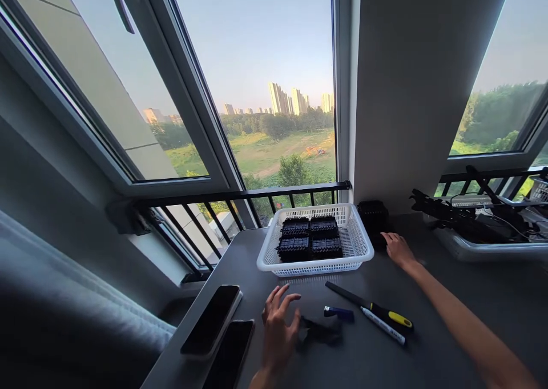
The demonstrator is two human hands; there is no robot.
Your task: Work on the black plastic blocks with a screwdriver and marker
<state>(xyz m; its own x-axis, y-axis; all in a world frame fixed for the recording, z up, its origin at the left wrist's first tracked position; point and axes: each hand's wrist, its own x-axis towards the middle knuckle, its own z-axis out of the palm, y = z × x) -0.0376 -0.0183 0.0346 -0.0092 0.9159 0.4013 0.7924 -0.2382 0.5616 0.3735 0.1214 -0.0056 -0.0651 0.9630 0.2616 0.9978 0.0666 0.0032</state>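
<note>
My left hand (279, 326) is raised over the near part of the grey table, fingers apart and curved, holding nothing. Just right of it lies a dark, crumpled-looking item (320, 332). My right hand (398, 248) reaches to the right of the white basket, its fingertips beside a dark stack (372, 215) of black parts; whether they touch it is unclear. Its fingers look extended, with nothing visible in them. Inside the white basket (317, 268) stand several stacks of black ridged parts (309, 239).
Two phones (212, 319) (231, 355) lie at the left edge. A dark blue object (339, 313), a white marker (383, 325) and a yellow-and-black handled tool (391, 317) lie centre right. A loaded tray (492, 251) sits far right; a railing (252, 193) runs behind.
</note>
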